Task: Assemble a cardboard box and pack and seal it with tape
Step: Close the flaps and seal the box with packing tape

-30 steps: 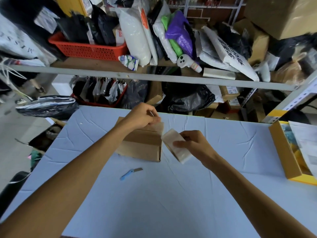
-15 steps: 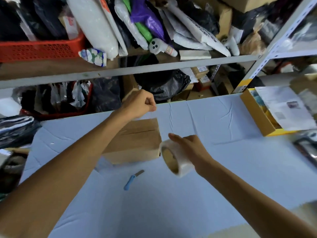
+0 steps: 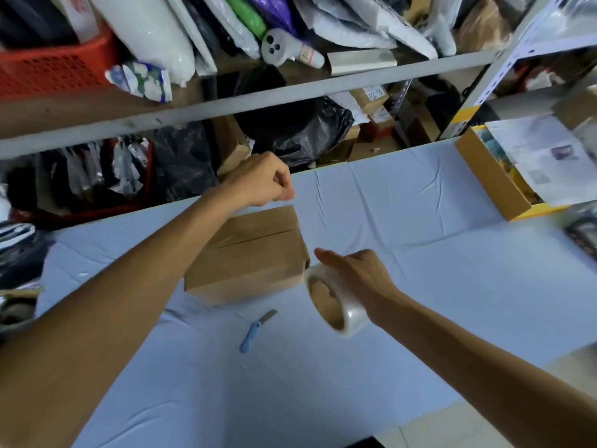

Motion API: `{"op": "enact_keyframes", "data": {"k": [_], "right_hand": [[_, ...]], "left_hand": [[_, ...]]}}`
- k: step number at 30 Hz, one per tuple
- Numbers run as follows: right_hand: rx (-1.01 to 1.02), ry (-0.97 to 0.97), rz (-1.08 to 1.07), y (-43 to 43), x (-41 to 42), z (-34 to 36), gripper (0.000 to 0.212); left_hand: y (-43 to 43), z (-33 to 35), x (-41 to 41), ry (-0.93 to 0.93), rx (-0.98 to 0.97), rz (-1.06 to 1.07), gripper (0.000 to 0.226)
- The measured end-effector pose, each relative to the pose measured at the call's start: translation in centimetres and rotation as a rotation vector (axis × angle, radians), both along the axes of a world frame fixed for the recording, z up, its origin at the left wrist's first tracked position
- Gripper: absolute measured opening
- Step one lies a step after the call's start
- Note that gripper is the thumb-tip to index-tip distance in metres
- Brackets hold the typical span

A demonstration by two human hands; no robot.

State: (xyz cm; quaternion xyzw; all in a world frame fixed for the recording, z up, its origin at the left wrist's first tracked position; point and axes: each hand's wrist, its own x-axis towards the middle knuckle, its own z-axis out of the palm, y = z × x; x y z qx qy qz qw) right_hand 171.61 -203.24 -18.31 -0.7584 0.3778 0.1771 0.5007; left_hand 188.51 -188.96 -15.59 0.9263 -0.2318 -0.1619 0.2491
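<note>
My R hand (image 3: 357, 273) grips the tape roll (image 3: 336, 302) just right of the closed box (image 3: 248, 257). L hand (image 3: 261, 182) is pinched shut above the box's far edge; can't tell what it holds.

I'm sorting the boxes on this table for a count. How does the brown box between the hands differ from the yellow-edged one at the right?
The brown box has its top flaps folded shut; the yellow-edged box is open at the top, with printed papers lying in it. The brown box sits mid-table beside the tape roll; the yellow-edged box sits at the table's right edge, away from both hands. The brown box is plain all over; the other has yellow trim. Both are cardboard and rest on the blue cloth.
</note>
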Motion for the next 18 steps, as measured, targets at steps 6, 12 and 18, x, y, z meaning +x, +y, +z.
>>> {"op": "enact_keyframes", "data": {"k": [6, 12, 18], "right_hand": [[-0.062, -0.013, 0.029, 0.2, -0.7, -1.4, 0.048], [-0.087, -0.025, 0.025, 0.4, 0.4, -1.5, 0.045], [-0.080, -0.010, 0.013, 0.5, 0.9, -2.0, 0.044]], "left_hand": [[-0.7, -1.8, -0.3, 0.062, -0.041, 0.012, 0.011], [-0.7, -2.1, 0.1, 0.072, -0.081, 0.041, 0.010], [-0.7, -2.8, 0.4, 0.085, -0.090, 0.050, 0.008]]}}
